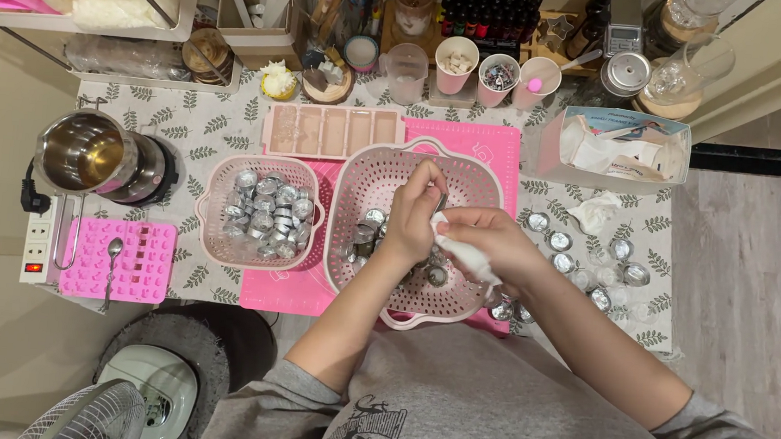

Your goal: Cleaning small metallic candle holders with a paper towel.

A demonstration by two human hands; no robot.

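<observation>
Head view: both hands sit over the large pink colander (487, 176). My left hand (412, 214) pinches a small metal cup (439, 202) at its fingertips, above the colander's centre. My right hand (491, 246) grips a white cloth (462, 253) just right of that cup, pressed against it (cup axis unclear). More cups fill the smaller basket (261, 211), left of the colander.

A steel pot (89, 151) sits at the table's left edge, with a pink silicone mould (132, 260) and a spoon (113, 258) near its front-left corner. A smaller pink basket (216, 198) of metal cups lies left of centre. Paper cups (498, 70) line the back edge, beside a box of tissues (619, 149) toward the back-right corner.
</observation>
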